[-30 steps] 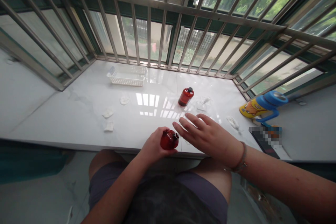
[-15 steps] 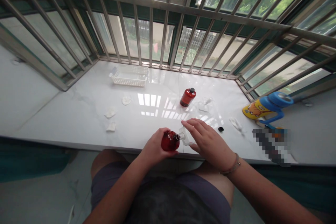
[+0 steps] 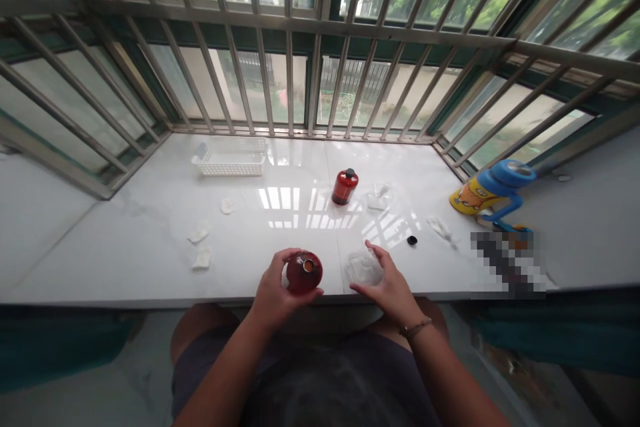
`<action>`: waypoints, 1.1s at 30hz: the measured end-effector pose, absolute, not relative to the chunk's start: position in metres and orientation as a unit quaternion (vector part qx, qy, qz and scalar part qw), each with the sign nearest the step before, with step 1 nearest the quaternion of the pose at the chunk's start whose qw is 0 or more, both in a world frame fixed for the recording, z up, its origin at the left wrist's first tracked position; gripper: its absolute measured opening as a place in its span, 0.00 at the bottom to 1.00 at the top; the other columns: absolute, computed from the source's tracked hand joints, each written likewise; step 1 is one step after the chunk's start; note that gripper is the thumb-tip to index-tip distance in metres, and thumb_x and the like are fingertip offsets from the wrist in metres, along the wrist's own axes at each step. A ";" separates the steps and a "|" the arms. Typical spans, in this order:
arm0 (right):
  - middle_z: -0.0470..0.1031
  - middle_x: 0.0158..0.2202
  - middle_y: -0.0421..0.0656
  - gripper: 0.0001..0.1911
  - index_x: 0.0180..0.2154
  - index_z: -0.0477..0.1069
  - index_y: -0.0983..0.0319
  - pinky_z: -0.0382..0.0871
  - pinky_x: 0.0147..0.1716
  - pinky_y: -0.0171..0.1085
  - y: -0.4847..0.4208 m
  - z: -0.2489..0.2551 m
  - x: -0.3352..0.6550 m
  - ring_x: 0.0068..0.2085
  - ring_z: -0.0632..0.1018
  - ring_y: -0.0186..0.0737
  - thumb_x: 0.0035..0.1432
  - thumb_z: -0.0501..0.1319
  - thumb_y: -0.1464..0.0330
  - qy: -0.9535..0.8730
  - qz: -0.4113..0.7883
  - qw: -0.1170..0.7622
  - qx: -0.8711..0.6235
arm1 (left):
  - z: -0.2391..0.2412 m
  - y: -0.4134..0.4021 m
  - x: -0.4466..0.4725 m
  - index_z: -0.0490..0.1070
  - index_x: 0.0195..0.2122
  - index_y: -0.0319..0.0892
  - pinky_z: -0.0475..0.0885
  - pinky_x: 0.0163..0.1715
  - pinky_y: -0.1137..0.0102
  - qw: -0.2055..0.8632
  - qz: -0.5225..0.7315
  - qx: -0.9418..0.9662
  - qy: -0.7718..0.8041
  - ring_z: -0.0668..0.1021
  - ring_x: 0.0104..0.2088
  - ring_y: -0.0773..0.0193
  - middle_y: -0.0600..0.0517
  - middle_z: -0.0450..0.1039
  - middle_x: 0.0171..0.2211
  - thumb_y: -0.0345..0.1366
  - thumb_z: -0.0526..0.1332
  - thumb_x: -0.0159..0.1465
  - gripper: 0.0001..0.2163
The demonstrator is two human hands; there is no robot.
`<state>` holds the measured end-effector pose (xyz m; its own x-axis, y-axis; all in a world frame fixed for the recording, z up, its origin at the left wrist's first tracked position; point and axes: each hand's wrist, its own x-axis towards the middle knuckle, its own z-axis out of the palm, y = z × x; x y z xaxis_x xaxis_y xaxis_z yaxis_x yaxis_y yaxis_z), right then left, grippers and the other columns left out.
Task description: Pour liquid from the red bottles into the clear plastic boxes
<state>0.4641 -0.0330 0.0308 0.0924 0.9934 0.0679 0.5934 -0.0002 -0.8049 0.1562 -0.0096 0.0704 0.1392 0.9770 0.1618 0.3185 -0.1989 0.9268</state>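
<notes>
In my left hand (image 3: 276,288) is an uncapped dark red bottle (image 3: 303,280), its round mouth facing up toward me. Thumb and fingers wrap its sides near the front edge of the white counter. My right hand (image 3: 389,285) curves around the right side of a clear, square-shaped container (image 3: 362,268), thumb at the front and fingers behind. The two vessels stand apart, with a gap between them. To the right of my right hand lies a small black cap (image 3: 412,240). Farther back stands a second red bottle (image 3: 345,187) with its black cap on.
Behind the right hand is another clear container (image 3: 378,197). A white perforated basket (image 3: 229,167) sits back left, with crumpled white pieces (image 3: 201,259) before it. At right are a blue-and-yellow bottle (image 3: 487,190) and a white item (image 3: 441,231). Barred windows (image 3: 320,80) close the back.
The red bottle went from tilted against the clear container's opening to upright and moved left, away from it. My right hand now curls around the container. The whole view has shifted slightly.
</notes>
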 end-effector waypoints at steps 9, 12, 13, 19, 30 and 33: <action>0.67 0.70 0.53 0.52 0.71 0.60 0.56 0.58 0.72 0.67 -0.011 0.006 0.475 0.76 0.59 0.64 0.51 0.79 0.52 -0.634 0.159 0.344 -0.674 | 0.069 -0.002 0.166 0.67 0.59 0.49 0.77 0.59 0.52 0.333 0.458 0.593 0.572 0.81 0.56 0.49 0.46 0.77 0.57 0.47 0.80 0.53 0.35; 0.67 0.69 0.55 0.53 0.70 0.59 0.60 0.59 0.71 0.68 -0.008 0.000 0.469 0.75 0.59 0.67 0.51 0.79 0.51 -0.640 0.101 0.349 -0.677 | 0.066 0.002 0.166 0.67 0.59 0.48 0.78 0.57 0.52 0.317 0.459 0.587 0.587 0.82 0.54 0.49 0.45 0.78 0.56 0.48 0.80 0.54 0.35; 0.67 0.70 0.56 0.54 0.71 0.58 0.61 0.59 0.71 0.69 -0.007 -0.001 0.467 0.75 0.59 0.68 0.52 0.78 0.50 -0.642 0.089 0.350 -0.676 | 0.065 0.003 0.166 0.67 0.59 0.48 0.78 0.57 0.52 0.313 0.459 0.589 0.587 0.82 0.54 0.50 0.45 0.78 0.56 0.48 0.80 0.54 0.35; 0.66 0.70 0.58 0.48 0.72 0.56 0.62 0.61 0.68 0.69 -0.018 0.006 0.475 0.74 0.61 0.67 0.64 0.65 0.41 -0.662 0.037 0.380 -0.645 | 0.056 0.008 0.166 0.66 0.59 0.47 0.79 0.57 0.54 0.313 0.456 0.594 0.584 0.82 0.55 0.50 0.44 0.78 0.56 0.49 0.80 0.54 0.36; 0.79 0.42 0.54 0.17 0.43 0.75 0.62 0.67 0.57 0.56 -0.011 0.018 0.562 0.48 0.76 0.57 0.73 0.53 0.58 -0.547 -0.073 0.350 -0.757 | 0.070 0.000 0.161 0.55 0.70 0.45 0.58 0.73 0.36 0.196 0.505 0.656 0.525 0.58 0.77 0.34 0.31 0.50 0.76 0.63 0.75 0.56 0.49; 0.77 0.51 0.61 0.23 0.52 0.76 0.66 0.65 0.59 0.59 -0.004 0.016 0.571 0.55 0.73 0.63 0.69 0.57 0.56 -0.533 -0.079 0.314 -0.782 | 0.116 -0.016 0.163 0.60 0.68 0.49 0.61 0.72 0.37 0.079 0.556 0.678 0.473 0.63 0.74 0.37 0.36 0.57 0.73 0.61 0.66 0.67 0.35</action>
<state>0.5706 -0.0040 0.0161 0.4201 0.7831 0.4585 0.8828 -0.2356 -0.4064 0.1634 -0.0165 0.1155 -0.0673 0.7304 0.6797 0.5542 -0.5392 0.6342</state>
